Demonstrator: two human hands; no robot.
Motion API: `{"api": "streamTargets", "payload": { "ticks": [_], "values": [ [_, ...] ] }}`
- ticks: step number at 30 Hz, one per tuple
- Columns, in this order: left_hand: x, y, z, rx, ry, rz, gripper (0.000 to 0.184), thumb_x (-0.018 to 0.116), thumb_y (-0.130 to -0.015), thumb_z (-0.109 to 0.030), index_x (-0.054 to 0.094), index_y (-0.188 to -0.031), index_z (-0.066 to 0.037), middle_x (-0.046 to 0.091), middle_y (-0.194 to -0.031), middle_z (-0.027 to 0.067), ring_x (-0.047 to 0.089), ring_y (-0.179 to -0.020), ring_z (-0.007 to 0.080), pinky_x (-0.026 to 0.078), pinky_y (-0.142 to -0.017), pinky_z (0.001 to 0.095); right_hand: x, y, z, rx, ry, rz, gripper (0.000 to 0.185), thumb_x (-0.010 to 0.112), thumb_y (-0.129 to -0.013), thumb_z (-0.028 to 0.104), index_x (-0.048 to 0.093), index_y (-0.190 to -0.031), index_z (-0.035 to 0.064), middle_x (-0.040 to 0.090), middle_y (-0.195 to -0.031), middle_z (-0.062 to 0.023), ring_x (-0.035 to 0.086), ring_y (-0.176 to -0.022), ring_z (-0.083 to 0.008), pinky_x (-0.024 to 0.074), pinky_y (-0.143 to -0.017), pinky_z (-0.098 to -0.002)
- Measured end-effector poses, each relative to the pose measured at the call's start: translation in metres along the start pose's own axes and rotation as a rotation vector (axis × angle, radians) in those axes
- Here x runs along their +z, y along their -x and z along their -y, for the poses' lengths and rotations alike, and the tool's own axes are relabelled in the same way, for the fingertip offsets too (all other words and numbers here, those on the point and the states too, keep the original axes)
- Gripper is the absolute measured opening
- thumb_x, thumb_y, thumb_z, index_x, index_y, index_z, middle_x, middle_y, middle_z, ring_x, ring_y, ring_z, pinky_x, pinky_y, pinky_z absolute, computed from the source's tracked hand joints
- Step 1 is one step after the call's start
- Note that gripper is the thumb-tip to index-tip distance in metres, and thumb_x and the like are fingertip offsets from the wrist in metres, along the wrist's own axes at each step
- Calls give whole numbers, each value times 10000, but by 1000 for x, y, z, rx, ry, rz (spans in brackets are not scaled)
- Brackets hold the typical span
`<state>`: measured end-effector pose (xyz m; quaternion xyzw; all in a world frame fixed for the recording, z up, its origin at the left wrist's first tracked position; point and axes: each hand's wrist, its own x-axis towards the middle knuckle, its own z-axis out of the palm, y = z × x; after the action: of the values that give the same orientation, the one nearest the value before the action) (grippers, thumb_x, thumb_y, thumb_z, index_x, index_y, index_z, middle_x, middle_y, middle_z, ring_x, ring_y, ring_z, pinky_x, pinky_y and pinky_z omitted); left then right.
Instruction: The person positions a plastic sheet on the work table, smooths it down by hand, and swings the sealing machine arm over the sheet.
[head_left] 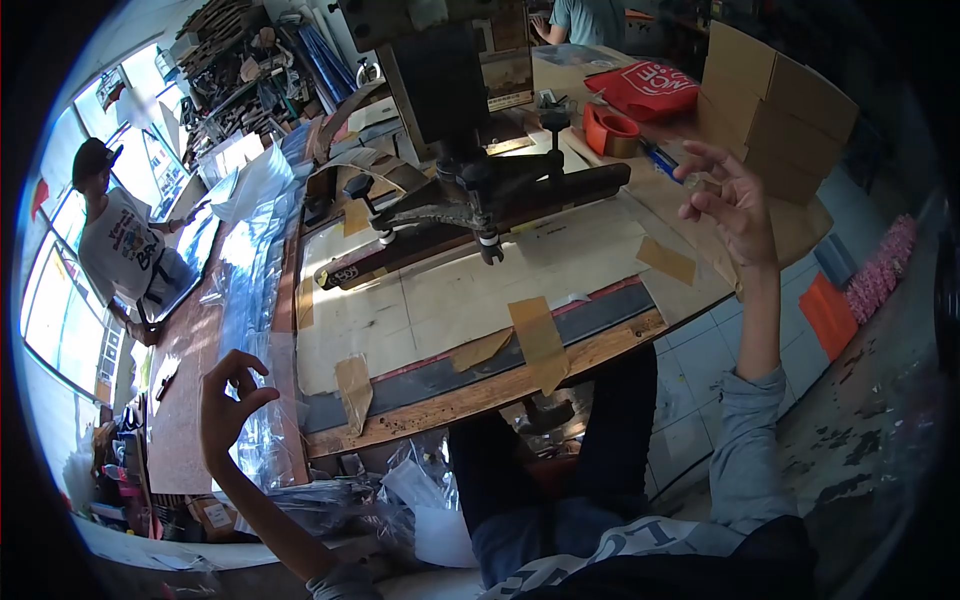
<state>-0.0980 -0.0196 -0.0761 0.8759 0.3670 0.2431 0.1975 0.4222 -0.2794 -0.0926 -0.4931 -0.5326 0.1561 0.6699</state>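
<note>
My left hand (232,405) hovers above the left edge of the board, near clear plastic sheets (262,290); its fingers are bent, the thumb stands apart, and nothing is in it. Raised at the right, my right hand (735,205) has bent fingers around a small pale, translucent bit I cannot make out. Between the hands stands a dark metal press (470,190) with a long horizontal bar (590,190). Beneath it lies a pale board (440,300), with strips of brown tape (538,345) along its front edge.
A tape roll (610,130), a red bag (645,90) and cardboard boxes (775,110) stand at the back right. Another person (130,235) is by the left windows; a further person (585,20) is at the back. Plastic scraps (420,490) lie below the front edge.
</note>
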Motion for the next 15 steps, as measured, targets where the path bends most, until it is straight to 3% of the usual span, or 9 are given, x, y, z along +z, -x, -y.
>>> {"api": "streamTargets", "payload": {
  "ticks": [3, 6, 10, 14, 15],
  "values": [
    [7, -5, 6, 19, -39, 6, 321, 855, -616, -125, 613, -820, -67, 437, -572, -45, 392, -545, 59, 312, -538, 256, -1, -4, -9, 79, 99, 34, 532, 740, -823, 96, 516, -1289, -29, 646, -946, -86, 670, -717, -123, 509, -625, -211],
    [21, -13, 3, -89, -128, 20, 327, 862, -631, -161, 614, -826, -75, 439, -564, -32, 403, -543, 72, 324, -537, 273, 6, -6, -25, 180, 70, 54, 425, 714, -837, 53, 556, -1222, -32, 649, -852, -69, 682, -729, -166, 528, -626, -253],
    [41, -26, 18, -163, -319, 100, 327, 874, -642, -229, 641, -813, -75, 485, -574, 2, 442, -531, 118, 345, -523, 306, 9, -10, -57, 364, 172, 111, 365, 707, -841, 48, 575, -1172, -31, 647, -824, -53, 655, -678, -123, 501, -570, -235],
    [59, -39, 52, -146, -370, 171, 367, 855, -638, -392, 689, -809, -113, 530, -602, 7, 518, -577, 154, 373, -643, 345, 10, -11, -93, 520, 277, 146, 331, 697, -848, 41, 584, -1150, -34, 647, -777, -36, 622, -632, -82, 458, -517, -210],
    [62, -42, 56, -158, -372, 170, 384, 842, -631, -439, 695, -805, -130, 558, -648, 5, 561, -655, 176, 368, -741, 377, 11, -10, -100, 561, 302, 153, 325, 695, -847, 38, 585, -1145, -34, 645, -767, -34, 614, -625, -78, 451, -508, -210]
  ]
}}
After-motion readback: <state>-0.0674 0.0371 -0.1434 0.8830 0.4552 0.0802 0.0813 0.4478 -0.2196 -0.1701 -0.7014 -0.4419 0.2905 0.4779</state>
